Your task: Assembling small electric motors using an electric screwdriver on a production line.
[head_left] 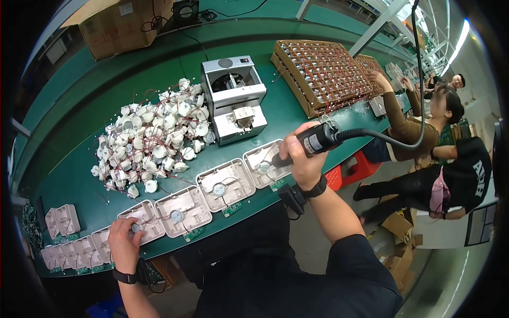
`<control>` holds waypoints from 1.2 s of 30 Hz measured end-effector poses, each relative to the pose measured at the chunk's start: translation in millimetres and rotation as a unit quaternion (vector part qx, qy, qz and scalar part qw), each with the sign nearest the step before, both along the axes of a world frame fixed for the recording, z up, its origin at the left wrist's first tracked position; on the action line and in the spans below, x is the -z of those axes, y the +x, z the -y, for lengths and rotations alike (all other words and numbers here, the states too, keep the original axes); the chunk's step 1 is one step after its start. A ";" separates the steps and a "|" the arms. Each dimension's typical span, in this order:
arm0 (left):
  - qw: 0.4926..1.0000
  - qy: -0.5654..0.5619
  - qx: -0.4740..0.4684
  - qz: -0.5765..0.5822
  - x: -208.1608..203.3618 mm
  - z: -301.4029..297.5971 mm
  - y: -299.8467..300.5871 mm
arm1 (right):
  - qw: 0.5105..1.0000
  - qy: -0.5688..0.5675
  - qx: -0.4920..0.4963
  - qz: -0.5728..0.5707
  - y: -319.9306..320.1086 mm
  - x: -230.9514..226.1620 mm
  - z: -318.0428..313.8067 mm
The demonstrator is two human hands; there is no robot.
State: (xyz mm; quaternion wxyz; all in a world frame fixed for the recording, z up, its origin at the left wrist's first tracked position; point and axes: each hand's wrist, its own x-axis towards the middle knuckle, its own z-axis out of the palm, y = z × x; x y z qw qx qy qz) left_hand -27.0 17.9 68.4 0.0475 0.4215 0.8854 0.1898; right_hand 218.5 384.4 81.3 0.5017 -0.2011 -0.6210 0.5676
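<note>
My right hand [305, 159] is wrapped round a black corded electric screwdriver [317, 140], its front end slanting down over a white plastic housing [260, 177]. In that housing sits a round silver part [263, 167]. My left hand [124, 241] reaches into another open housing [154, 225], fingertips and thumb around a similar round part [135, 228]. Between my hands lie two more housings [183, 211] [225, 185], each with a wired round part in it. Small green circuit boards [194, 234] hang by wires at their front edges. The screwdriver's tip is hard to make out.
Behind the row is a heap of white round parts with red wires [154, 132]. Beside it stands a grey machine [233, 98]. Further right lies a partitioned carton [326, 74]. More housings [69, 254] continue left. A co-worker in brown [419, 127] works at the bench.
</note>
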 end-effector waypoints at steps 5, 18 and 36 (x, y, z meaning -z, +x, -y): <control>1.000 0.000 -0.008 0.006 -1.7 -1.9 2.1 | 1.000 0.001 -0.011 -0.024 1.8 6.4 -1.6; 0.991 -0.046 0.117 -0.053 -87.7 -55.3 45.7 | 0.999 0.019 -0.044 0.013 4.3 4.6 -5.6; 0.936 0.013 0.334 -0.110 19.9 -275.4 146.9 | 0.998 0.031 -0.038 -0.030 21.4 13.5 -20.8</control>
